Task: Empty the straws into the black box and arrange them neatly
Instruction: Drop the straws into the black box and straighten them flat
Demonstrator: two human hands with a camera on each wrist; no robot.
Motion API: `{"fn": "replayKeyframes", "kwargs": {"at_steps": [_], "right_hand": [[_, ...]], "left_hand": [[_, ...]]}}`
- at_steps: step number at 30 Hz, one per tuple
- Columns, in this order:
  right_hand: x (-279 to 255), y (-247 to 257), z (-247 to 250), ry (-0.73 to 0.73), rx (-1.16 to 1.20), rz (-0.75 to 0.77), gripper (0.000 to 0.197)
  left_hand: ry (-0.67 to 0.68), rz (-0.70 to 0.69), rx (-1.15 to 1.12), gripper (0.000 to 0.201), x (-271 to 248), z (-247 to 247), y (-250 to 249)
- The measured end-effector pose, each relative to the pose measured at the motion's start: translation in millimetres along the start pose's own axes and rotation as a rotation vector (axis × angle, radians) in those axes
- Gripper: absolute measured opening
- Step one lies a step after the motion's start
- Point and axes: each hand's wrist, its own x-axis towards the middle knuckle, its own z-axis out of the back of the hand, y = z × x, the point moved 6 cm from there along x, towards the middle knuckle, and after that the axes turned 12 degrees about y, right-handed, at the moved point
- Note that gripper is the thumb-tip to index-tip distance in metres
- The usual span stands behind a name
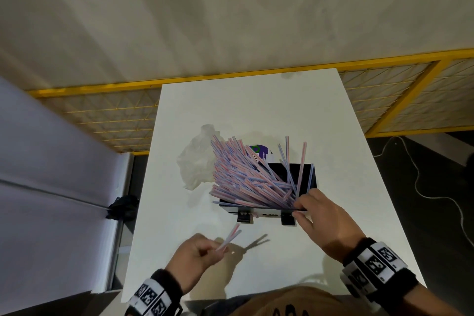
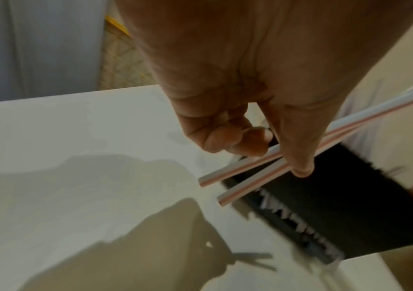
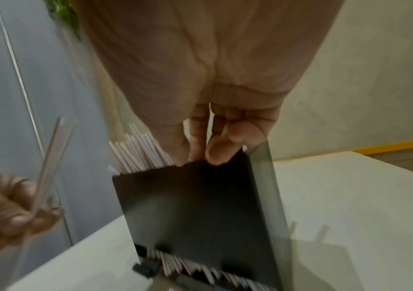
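A black box (image 1: 306, 174) stands mid-table, and a heap of red- and blue-striped straws (image 1: 241, 177) leans out over its left side. My right hand (image 1: 300, 209) grips the box's near wall at its right corner. In the right wrist view the thumb (image 3: 221, 155) presses the outside of the black box (image 3: 195, 206) while the fingers reach inside against the straws (image 3: 138, 155). My left hand (image 1: 218, 249) hovers over the table in front of the box and pinches two striped straws (image 1: 230, 235). The left wrist view shows these two straws (image 2: 245, 171) under the thumb.
A crumpled clear plastic bag (image 1: 195, 161) lies left of the box, and a purple label (image 1: 260, 150) shows behind the straws. The white table (image 1: 256, 100) has a yellow mesh fence (image 1: 102, 115) beyond its far edge. A cable (image 1: 420, 187) lies on the floor to the right.
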Motion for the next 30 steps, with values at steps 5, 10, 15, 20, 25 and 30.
{"fn": "replayKeyframes", "kwargs": {"at_steps": [5, 10, 15, 20, 25, 30], "right_hand": [[-8, 35, 10, 0.093, 0.139, 0.260, 0.050], [-10, 66, 33, -0.007, 0.241, 0.393, 0.004], [-10, 46, 66, -0.221, 0.281, 0.335, 0.016], [-4, 12, 72, -0.336, 0.269, 0.234, 0.017], [14, 8, 46, -0.242, 0.222, 0.217, 0.015], [30, -1, 9, -0.089, 0.186, 0.113, 0.025]], "left_hand": [[0.119, -0.192, -0.044, 0.006, 28, -14, -81], [0.194, -0.461, 0.015, 0.009, 48, -45, -154], [0.052, -0.440, -0.009, 0.013, 57, -48, -162], [0.019, -0.349, -0.033, 0.014, 48, -31, -133], [-0.143, -0.193, 0.255, 0.025, 42, -4, -91], [-0.278, -0.119, 0.304, 0.030, 37, 6, -78]]}}
